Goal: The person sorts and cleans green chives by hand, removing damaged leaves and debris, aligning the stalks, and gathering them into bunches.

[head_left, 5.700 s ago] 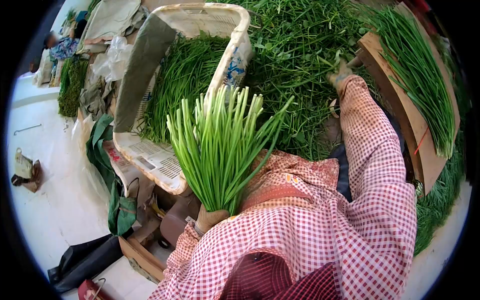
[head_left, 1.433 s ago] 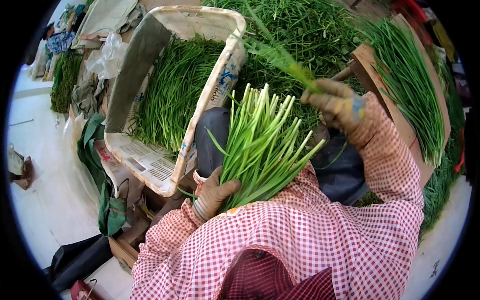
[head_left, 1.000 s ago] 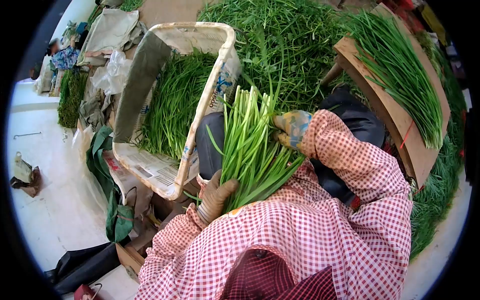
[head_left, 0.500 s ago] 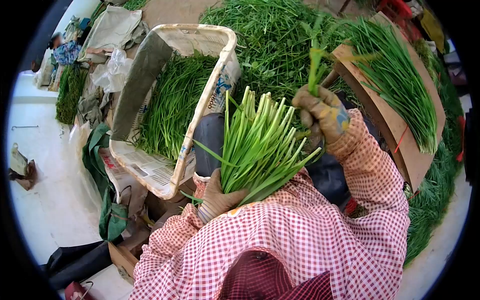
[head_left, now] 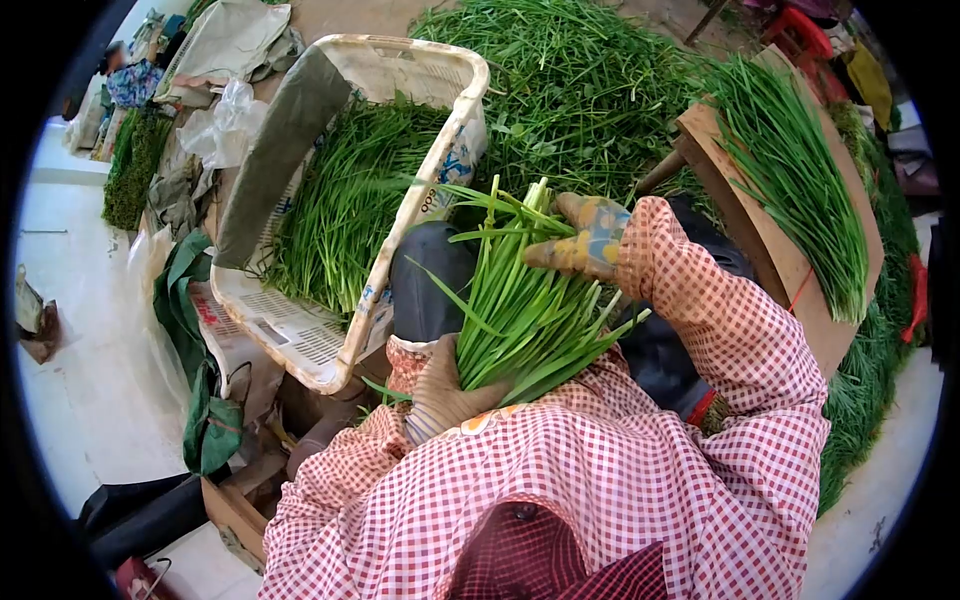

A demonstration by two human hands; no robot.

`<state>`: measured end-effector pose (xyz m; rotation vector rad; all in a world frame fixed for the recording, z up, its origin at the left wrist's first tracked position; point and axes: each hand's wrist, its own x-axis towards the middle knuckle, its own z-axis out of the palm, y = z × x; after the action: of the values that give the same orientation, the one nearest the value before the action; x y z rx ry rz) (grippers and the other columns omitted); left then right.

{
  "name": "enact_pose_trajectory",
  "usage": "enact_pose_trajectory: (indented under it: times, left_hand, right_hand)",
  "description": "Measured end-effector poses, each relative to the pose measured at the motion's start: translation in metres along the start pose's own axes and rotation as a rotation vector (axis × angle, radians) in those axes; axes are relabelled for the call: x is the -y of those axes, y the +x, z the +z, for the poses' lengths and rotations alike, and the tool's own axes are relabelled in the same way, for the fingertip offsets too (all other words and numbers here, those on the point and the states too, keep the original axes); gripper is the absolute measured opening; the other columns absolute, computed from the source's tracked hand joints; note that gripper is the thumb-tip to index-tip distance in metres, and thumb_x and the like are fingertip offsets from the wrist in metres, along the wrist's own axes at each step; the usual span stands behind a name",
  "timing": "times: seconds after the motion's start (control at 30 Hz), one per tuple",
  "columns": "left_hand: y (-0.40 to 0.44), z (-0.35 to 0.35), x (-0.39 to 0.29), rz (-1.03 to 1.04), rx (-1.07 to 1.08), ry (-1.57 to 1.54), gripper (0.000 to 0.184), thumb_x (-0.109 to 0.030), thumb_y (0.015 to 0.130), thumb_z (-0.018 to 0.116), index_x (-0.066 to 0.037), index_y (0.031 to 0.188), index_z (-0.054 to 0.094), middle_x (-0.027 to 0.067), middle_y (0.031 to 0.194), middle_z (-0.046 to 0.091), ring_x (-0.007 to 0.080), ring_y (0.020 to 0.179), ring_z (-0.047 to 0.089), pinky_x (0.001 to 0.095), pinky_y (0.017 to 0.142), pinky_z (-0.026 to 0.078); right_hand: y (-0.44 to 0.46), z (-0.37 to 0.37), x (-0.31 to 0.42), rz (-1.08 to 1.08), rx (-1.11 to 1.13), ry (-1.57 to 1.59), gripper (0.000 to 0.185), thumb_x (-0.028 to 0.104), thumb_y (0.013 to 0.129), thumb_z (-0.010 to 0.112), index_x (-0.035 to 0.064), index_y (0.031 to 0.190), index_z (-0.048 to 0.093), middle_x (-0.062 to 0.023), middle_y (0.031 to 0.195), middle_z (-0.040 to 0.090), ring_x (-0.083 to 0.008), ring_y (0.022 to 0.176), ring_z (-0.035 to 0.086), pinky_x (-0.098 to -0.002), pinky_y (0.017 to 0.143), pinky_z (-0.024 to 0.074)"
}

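A bunch of chives (head_left: pixel 510 320), with flat green leaves and pale stem ends, lies across my lap with the stems pointing away from me. My left hand (head_left: pixel 450 395), in a soiled glove, is closed around its leafy lower end. Over the upper right of the bunch is my gloved right hand (head_left: pixel 590 240), its fingers reaching across some stems and closed on them. A few loose leaves (head_left: pixel 495 208) stick out leftward near those fingers. Part of the right fingers' grip is hidden by the stems.
To the left, a white plastic crate (head_left: pixel 350 360) holds more chives, with a grey cloth (head_left: pixel 285 150) over its side. A large pile of loose greens (head_left: pixel 570 80) lies ahead. On the right, a curved brown board (head_left: pixel 700 130) carries a long bundle of chives (head_left: pixel 800 190).
My right hand has moved left and down onto the stems; the small green clump it held up is no longer seen in it. The left hand keeps its hold.
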<state>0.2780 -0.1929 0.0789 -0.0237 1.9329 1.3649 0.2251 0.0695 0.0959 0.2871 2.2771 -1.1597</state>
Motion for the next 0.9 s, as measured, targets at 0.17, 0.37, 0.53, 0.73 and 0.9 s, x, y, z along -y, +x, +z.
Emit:
enact_pose_trajectory:
  times: [0.17,0.37,0.53,0.73,0.9]
  left_hand:
    - [0.002,0.002,0.012,0.064,0.041,-0.022,0.069,-0.007,0.065,0.081,0.001,0.119,0.039,0.0123,0.112,0.057,0.0155,0.102,0.056,0.0291,0.089,0.047]
    - [0.002,0.002,0.018,0.166,0.108,0.057,0.071,0.000,0.066,0.077,-0.002,0.125,0.036,0.0108,0.117,0.055,0.0166,0.109,0.053,0.0299,0.095,0.045]
    - [0.001,0.002,0.015,0.119,0.151,-0.117,0.072,0.001,0.067,0.077,-0.003,0.128,0.039,0.0119,0.121,0.054,0.0195,0.113,0.052,0.0338,0.098,0.042]
    - [0.004,0.005,0.019,0.175,0.242,-0.157,0.050,-0.014,0.088,0.058,-0.006,0.133,0.038,0.0058,0.131,0.050,0.0190,0.118,0.048,0.0327,0.101,0.040]
    - [0.008,-0.001,0.005,-0.023,0.223,0.016,0.062,-0.008,0.075,0.070,-0.002,0.128,0.037,0.0106,0.120,0.054,0.0180,0.113,0.049,0.0325,0.098,0.041]
  right_hand:
    - [-0.007,0.006,0.008,0.230,0.141,0.128,0.059,0.048,0.076,0.071,0.0058,0.114,0.055,-0.0057,0.071,0.063,-0.0155,0.056,0.059,-0.0276,0.050,0.0479]
    - [-0.001,0.017,-0.009,0.267,0.178,0.562,0.040,0.034,0.077,0.074,0.0101,0.106,0.058,-0.0015,0.062,0.060,-0.0094,0.040,0.050,-0.0220,0.036,0.0391]
    - [0.002,0.013,-0.019,0.331,0.273,0.555,0.034,0.023,0.080,0.069,0.0095,0.109,0.058,0.0007,0.062,0.057,-0.0078,0.044,0.049,-0.0228,0.039,0.0396]
    - [0.015,0.033,-0.026,0.201,0.102,0.023,0.038,0.030,0.087,0.056,-0.0006,0.110,0.057,-0.0096,0.080,0.064,-0.0205,0.067,0.061,-0.0312,0.062,0.0509]
    - [0.023,0.026,-0.018,0.114,0.172,-0.488,0.041,0.029,0.091,0.047,0.0042,0.123,0.052,-0.0183,0.108,0.061,-0.0315,0.097,0.059,-0.0386,0.084,0.0484]
